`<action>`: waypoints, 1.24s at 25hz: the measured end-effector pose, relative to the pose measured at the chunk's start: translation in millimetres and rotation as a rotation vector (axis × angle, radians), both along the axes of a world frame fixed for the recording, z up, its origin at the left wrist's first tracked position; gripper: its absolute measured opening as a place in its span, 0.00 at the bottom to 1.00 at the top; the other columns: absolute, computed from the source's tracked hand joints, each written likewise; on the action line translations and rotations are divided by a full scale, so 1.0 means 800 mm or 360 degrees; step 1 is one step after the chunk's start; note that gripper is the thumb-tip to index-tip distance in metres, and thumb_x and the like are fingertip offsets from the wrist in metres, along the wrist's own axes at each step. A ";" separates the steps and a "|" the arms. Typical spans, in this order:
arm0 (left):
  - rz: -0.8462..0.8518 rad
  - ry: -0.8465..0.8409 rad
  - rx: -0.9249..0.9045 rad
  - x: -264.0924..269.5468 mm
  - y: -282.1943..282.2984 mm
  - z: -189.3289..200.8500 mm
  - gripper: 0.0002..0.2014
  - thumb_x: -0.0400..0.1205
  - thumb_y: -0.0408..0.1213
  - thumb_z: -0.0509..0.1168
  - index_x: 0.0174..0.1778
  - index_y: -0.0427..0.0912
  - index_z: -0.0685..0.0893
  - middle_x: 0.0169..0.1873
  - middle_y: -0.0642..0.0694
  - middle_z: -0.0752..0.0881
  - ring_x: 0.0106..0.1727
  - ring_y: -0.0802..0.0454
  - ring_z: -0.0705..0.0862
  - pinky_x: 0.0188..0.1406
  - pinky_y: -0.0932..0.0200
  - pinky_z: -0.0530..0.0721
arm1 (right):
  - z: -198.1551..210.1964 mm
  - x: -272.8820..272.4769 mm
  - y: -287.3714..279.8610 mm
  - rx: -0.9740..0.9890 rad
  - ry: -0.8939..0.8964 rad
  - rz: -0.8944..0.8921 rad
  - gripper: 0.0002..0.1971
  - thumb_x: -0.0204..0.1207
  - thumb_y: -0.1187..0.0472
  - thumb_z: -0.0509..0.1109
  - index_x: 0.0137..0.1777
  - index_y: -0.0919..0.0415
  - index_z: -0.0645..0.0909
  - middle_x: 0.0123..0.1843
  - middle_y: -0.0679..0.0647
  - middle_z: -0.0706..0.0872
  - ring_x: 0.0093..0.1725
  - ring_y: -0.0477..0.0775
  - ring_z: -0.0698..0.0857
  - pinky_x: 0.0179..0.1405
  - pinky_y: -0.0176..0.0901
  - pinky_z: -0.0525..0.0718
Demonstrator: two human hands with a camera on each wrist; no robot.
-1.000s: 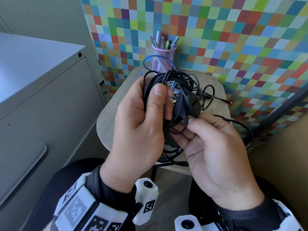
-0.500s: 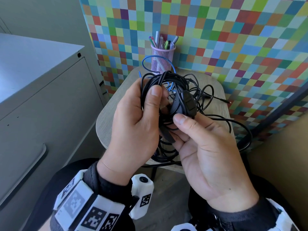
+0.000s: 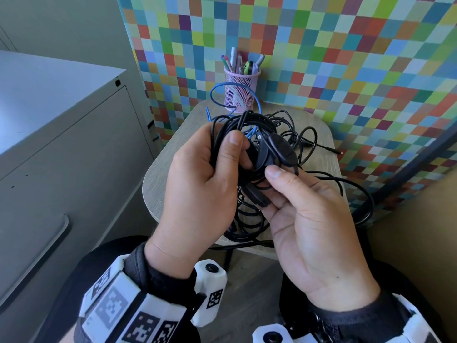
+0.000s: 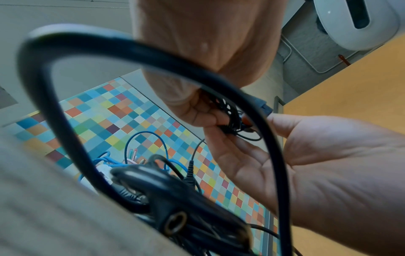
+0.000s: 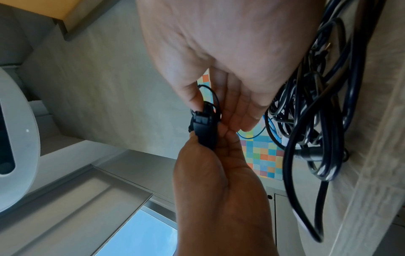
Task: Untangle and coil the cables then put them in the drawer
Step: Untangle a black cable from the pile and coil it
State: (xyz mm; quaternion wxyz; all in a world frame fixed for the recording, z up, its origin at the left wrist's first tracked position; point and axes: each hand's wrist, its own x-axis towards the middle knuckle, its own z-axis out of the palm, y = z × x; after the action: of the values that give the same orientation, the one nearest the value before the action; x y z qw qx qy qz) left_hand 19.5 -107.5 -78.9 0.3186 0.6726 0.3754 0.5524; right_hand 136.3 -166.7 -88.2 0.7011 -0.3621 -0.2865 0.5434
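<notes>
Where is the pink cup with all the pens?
In the head view, the pink pen cup stands at the table's far edge, against the checkered wall, behind the cable tangle.

Office: filing cabinet (image 3: 61,149), pen cup (image 3: 239,91)

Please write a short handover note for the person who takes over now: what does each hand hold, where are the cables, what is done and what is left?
Left hand: grips a bundle of black cable loops, thumb pressed over them.
Right hand: pinches a black oval piece on the thin black cable.
The remaining black cables lie tangled on the small table, partly hanging over its front edge. A blue cable loops by the pink pen cup.
Done: some loops gathered in the left hand, but they look messy.
Left: free the black cable, coil it, sort the blue one, put all in the grey cabinet's drawer, which looks closed.
</notes>
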 end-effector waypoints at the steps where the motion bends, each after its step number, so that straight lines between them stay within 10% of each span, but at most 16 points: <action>1: 0.0013 0.0002 0.0001 0.000 0.000 0.000 0.13 0.92 0.40 0.61 0.42 0.46 0.83 0.33 0.54 0.87 0.33 0.59 0.83 0.36 0.59 0.83 | 0.000 0.001 0.000 0.0001 -0.0009 0.0016 0.11 0.73 0.64 0.71 0.46 0.59 0.96 0.53 0.59 0.95 0.55 0.53 0.94 0.57 0.45 0.92; 10: 0.0066 0.0089 0.0085 0.001 0.000 -0.004 0.08 0.90 0.43 0.63 0.46 0.56 0.82 0.36 0.58 0.87 0.38 0.55 0.88 0.40 0.53 0.87 | -0.002 0.004 0.001 0.0014 0.0076 0.0167 0.15 0.68 0.70 0.70 0.50 0.63 0.95 0.56 0.61 0.95 0.56 0.53 0.93 0.57 0.41 0.90; 18: 0.0105 -0.0016 0.0024 0.009 -0.004 -0.010 0.08 0.92 0.39 0.61 0.47 0.47 0.80 0.35 0.61 0.84 0.38 0.66 0.82 0.40 0.74 0.76 | -0.006 0.006 0.002 0.0126 0.0098 0.0223 0.15 0.73 0.75 0.70 0.51 0.62 0.95 0.55 0.58 0.95 0.55 0.50 0.93 0.52 0.39 0.90; 25: -0.0390 -0.0438 -0.0309 0.002 0.008 -0.011 0.10 0.91 0.35 0.63 0.45 0.39 0.86 0.39 0.49 0.91 0.42 0.52 0.87 0.48 0.56 0.84 | -0.014 0.007 0.003 0.0155 0.0055 0.0145 0.16 0.75 0.74 0.66 0.54 0.65 0.94 0.60 0.64 0.94 0.62 0.59 0.92 0.70 0.55 0.87; 31: -0.0482 -0.0672 -0.0515 0.003 0.009 -0.012 0.08 0.87 0.38 0.65 0.47 0.42 0.89 0.43 0.38 0.91 0.46 0.39 0.89 0.54 0.37 0.88 | -0.017 0.002 0.003 0.0179 0.0074 0.0038 0.16 0.75 0.73 0.67 0.54 0.60 0.93 0.58 0.63 0.94 0.59 0.60 0.92 0.64 0.57 0.89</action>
State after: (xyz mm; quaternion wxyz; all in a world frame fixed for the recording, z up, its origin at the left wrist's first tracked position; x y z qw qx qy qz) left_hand 21.6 -100.3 -88.2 0.5711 0.5318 0.2796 0.5593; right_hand 138.1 -164.6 -101.5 0.7203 -0.3060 -0.3044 0.5431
